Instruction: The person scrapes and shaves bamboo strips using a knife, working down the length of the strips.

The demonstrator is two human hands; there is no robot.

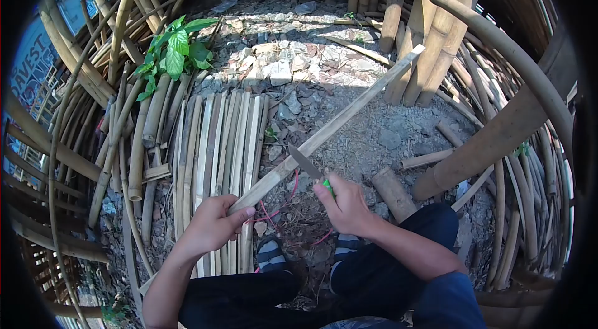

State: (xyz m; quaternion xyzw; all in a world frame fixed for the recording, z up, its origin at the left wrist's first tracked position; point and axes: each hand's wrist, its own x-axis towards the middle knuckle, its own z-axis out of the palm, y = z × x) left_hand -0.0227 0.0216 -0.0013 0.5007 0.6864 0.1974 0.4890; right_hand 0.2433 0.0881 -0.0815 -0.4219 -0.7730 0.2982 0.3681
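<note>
My left hand (215, 223) is wrapped round the lower end of a long, pale bamboo strip (336, 125), which slants up to the right. In my right hand (346, 204) is a knife (305, 163) with a green handle; its blade points up and left, with the tip at the strip's edge, about a third of the way up from my left hand. Whether the edge bites into the strip cannot be made out. Beside and under my left hand, a row of split bamboo strips (218, 136) lies on the ground.
Bamboo poles (436, 24) stand at the upper right, and a thick pole (498, 136) slants in from the right. A short bamboo piece (394, 194) lies near my right knee. A leafy plant (177, 49) grows at the upper left. Pink string (268, 212) lies between my feet.
</note>
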